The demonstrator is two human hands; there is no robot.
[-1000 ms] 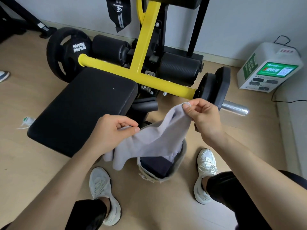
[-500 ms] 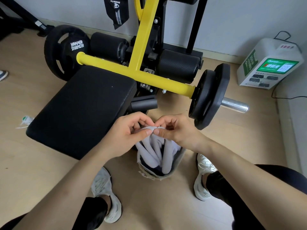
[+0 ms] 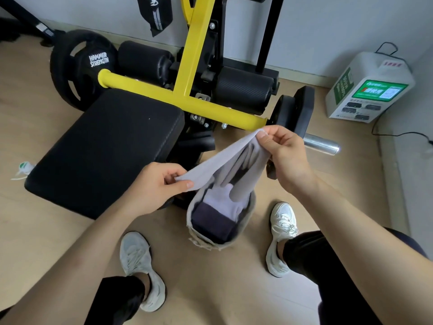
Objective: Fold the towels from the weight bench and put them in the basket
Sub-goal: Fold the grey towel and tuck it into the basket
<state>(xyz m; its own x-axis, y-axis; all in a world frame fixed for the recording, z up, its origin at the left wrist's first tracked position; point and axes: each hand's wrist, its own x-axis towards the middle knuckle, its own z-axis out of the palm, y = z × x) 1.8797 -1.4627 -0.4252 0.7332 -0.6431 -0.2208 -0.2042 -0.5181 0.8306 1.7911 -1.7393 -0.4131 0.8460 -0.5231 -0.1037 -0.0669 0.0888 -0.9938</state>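
A light grey towel (image 3: pixel 225 158) is stretched between both hands, doubled over, its loose end hanging down into the basket. My left hand (image 3: pixel 161 184) pinches its lower left corner. My right hand (image 3: pixel 281 151) pinches the upper right corners. The small beige fabric basket (image 3: pixel 247 219) stands on the floor between my feet, right under the towel. Inside it lie a dark towel (image 3: pixel 210 221) and a pale lilac one (image 3: pixel 220 202). The black padded seat of the weight bench (image 3: pixel 105 146) is bare, to the left of the basket.
The yellow frame (image 3: pixel 187 99) and black roller pads of the machine rise behind the seat. Weight plates (image 3: pixel 295 109) on a steel sleeve sit close behind my right hand. A white charging box (image 3: pixel 370 90) stands at the right wall. My white shoes flank the basket.
Half a second ago both hands met above the basket with the towel bunched. Now they have drawn apart, my right hand up and right, spreading the folded towel.
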